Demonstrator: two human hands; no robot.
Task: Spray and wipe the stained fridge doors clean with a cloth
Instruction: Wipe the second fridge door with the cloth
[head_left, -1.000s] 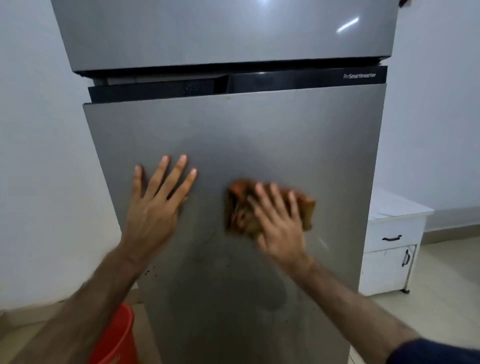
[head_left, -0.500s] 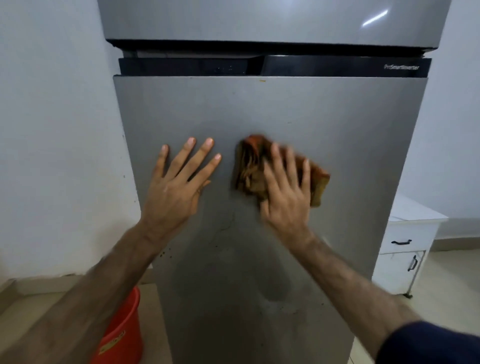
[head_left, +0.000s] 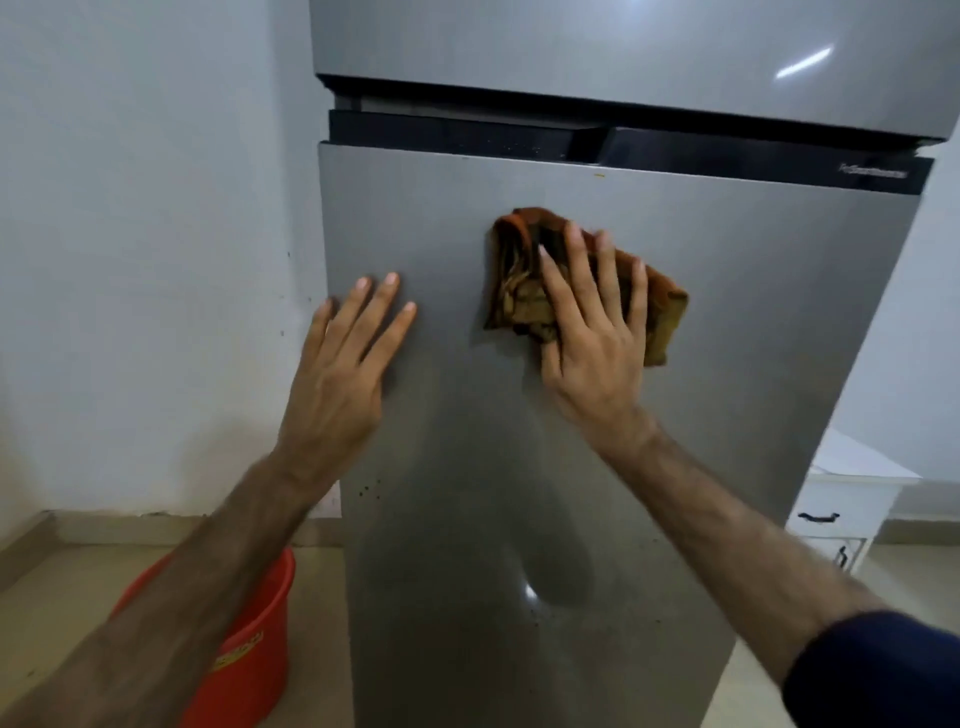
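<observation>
Cloth mid-door — edges well apart

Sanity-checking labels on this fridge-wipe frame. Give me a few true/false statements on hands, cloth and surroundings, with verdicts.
1. The right hand presses the cloth flat on the lower door. True.
2. The left hand holds a spray bottle. False: it lies bare on the door, fingers spread.
3. A red bucket stands on the floor, left of the fridge. True.
4. The cloth is blue. False: orange-brown.
5. Dark specks remain near the door's left edge. True.
</observation>
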